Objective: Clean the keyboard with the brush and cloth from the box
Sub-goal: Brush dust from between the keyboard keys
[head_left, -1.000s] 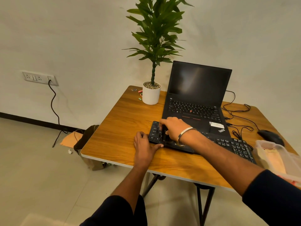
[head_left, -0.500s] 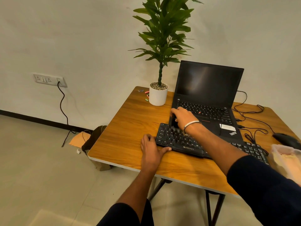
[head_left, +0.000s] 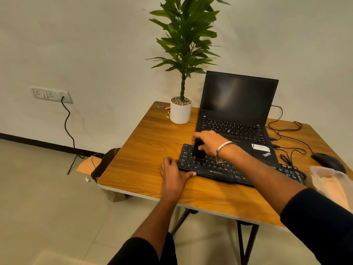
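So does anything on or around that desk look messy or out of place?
A few small coloured bits lie scattered at the table's far corner beside the plant pot. The keyboard sits askew, overlapping the laptop's front. A crumpled scrap lies on the floor.

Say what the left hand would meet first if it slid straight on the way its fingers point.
Probably nothing on the table: the left hand points up along the bare wood beside the keyboard; the plant pot sits roughly ahead, though depth is unclear.
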